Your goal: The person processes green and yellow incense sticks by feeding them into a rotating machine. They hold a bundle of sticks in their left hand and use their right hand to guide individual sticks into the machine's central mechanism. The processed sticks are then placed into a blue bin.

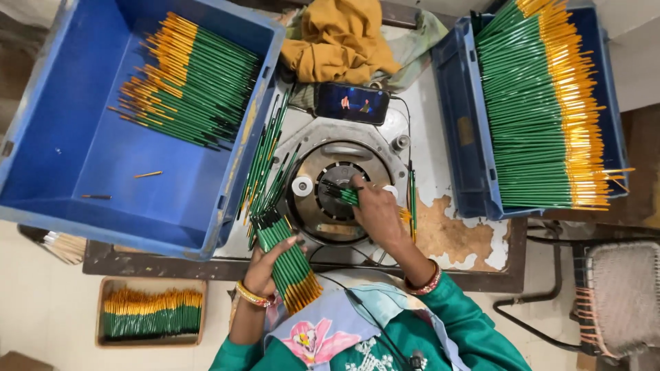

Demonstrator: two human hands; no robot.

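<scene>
Brushes everywhere on this bench, so here's how I read it from my seat. My left hand has its fingers wrapped tight round a fat bundle of green-handled brushes, gold ends pointing back toward me, held just off the table edge. My right hand is over the round metal machine in the middle, fingers pinched together on a few brushes whose tips lie on the dark centre of the disc.

Loose brushes lie fanned between the machine and the big left crate, which has a heap up in its far corner. The right crate is packed with neat rows. A phone sits just behind the machine, with a yellow cloth past that.

Doing it well, I reckon: keep the pinch close to the ends so the few brushes stay level and parallel on the disc, don't let them splay. Keep the left bundle squeezed firm and tilted so nothing slides out. I'd also mind the cable running near my right wrist, it looks easy to snag.
</scene>
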